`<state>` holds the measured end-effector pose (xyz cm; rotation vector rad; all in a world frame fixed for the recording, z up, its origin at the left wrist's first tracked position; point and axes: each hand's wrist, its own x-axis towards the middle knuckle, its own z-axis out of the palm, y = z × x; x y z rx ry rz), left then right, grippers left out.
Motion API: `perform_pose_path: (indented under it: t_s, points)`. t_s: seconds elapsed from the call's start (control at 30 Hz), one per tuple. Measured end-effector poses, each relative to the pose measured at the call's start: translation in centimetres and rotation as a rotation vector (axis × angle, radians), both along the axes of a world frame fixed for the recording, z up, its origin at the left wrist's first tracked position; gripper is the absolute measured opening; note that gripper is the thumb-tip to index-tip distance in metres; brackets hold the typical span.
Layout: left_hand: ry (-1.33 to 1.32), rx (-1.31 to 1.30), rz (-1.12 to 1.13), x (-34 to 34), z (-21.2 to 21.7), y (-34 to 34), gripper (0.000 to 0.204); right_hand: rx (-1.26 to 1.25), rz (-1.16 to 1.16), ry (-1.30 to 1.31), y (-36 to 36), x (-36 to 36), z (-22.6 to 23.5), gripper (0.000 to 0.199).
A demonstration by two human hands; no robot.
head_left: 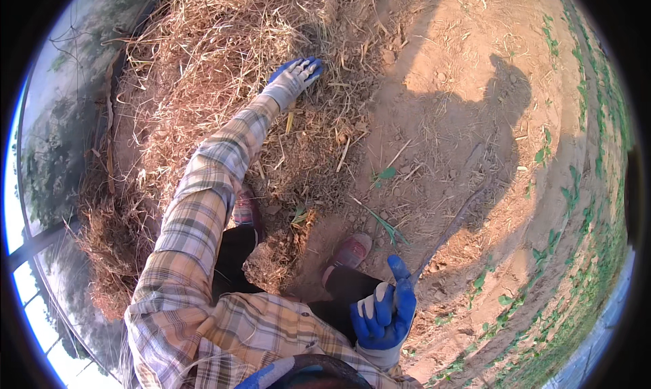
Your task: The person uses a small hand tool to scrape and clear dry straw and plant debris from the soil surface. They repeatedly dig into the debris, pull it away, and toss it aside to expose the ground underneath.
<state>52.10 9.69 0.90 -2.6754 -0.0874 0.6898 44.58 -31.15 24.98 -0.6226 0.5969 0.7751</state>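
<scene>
My left hand, in a grey glove with blue coating, reaches forward onto a heap of dry straw. Its fingers look stretched out and slightly apart over the stalks, and nothing shows in them. Low at the right, near my waist, my right hand wears the same kind of glove, with its fingers curled. A long, thin, curved sickle-like blade runs from that hand out over the soil. Its handle is hidden in the glove.
My shoes stand on bare soil by the straw. Cut green stalks lie just ahead. Rows of small green plants run along the right. A dark mesh sheet on a frame rises at the left. My shadow falls ahead right.
</scene>
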Motion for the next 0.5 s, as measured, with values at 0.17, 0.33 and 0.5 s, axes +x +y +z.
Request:
perform_pose_path:
  t_s: [0.17, 0.33, 0.5]
  points:
    - [-0.075, 0.045, -0.149, 5.0, -2.6, 3.5, 0.072, 0.03, 0.087, 0.004, 3.7, 4.4, -3.3, 0.045]
    - [0.056, -0.133, -0.024, 9.7, 0.5, 5.9, 0.081, -0.013, 0.108, 0.053, 6.5, 8.0, -4.6, 0.046]
    - [0.03, -0.188, -0.126, 9.8, -2.9, 7.3, 0.049, 0.0, -0.009, 0.28, 8.9, 11.1, -3.4, 0.047]
